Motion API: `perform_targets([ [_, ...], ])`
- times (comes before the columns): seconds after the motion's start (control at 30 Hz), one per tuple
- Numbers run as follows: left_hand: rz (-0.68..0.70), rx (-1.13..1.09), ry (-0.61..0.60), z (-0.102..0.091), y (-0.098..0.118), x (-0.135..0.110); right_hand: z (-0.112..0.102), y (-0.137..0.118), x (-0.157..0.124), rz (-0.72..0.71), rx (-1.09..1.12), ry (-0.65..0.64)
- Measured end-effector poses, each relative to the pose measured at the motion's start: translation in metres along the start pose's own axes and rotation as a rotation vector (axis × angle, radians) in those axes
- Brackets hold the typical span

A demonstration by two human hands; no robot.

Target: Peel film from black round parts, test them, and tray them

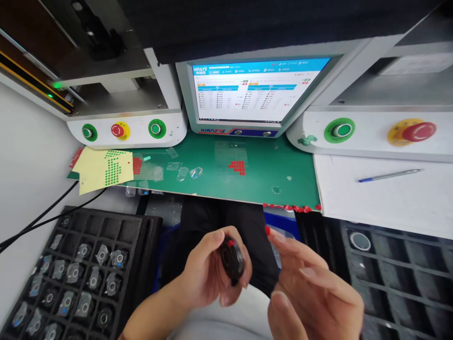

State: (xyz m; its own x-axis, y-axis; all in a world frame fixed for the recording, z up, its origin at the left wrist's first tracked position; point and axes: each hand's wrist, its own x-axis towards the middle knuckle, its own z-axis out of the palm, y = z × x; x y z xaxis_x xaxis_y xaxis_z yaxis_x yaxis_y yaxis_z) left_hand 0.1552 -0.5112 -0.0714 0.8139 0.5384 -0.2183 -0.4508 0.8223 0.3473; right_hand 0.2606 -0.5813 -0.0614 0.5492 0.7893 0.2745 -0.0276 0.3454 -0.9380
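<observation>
My left hand (215, 264) is closed around a small round black device (232, 259), held above my lap. A small red mark, which looks like a sticker, shows on the device's upper edge. To the right, my right hand (314, 288) is open, its fingers stretched out and apart from the device. On its index fingertip sits a small red sticker (267, 230). Rows of red stickers (238, 167) lie on a clear sheet on the green mat (198, 146) in front of me. More red bits line the mat's front edge.
At left a black foam tray (116, 208) holds several wrapped round devices. Another black tray (392, 264) is at right, with one round part. Beyond the mat stand a monitor (247, 94) and panels with buttons. A pen (389, 175) lies on white paper; a yellow sticker sheet (95, 172) is at left.
</observation>
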Motion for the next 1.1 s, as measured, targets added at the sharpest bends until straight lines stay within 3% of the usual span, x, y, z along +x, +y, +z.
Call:
perform_targets([
  [0.27,-0.039,0.051,0.105,-0.001,0.001,0.005,-0.005,0.004,-0.002,0.061,-0.007,-0.075],
  [0.63,-0.026,0.224,0.211,-0.001,0.003,0.011,-0.014,0.014,0.004,-0.006,-0.023,-0.08],
  [0.7,-0.009,0.408,0.306,-0.007,0.014,0.024,-0.014,0.017,0.009,0.002,-0.021,-0.022],
  [0.87,0.242,1.174,0.598,-0.033,0.045,0.077,-0.011,0.025,0.028,0.101,0.075,0.257],
  [0.97,0.323,1.389,0.691,-0.048,0.052,0.1,-0.015,0.028,0.037,0.155,0.121,0.276],
  [1.1,0.411,1.631,0.803,-0.063,0.048,0.112,-0.024,0.031,0.041,0.192,0.133,0.291],
])
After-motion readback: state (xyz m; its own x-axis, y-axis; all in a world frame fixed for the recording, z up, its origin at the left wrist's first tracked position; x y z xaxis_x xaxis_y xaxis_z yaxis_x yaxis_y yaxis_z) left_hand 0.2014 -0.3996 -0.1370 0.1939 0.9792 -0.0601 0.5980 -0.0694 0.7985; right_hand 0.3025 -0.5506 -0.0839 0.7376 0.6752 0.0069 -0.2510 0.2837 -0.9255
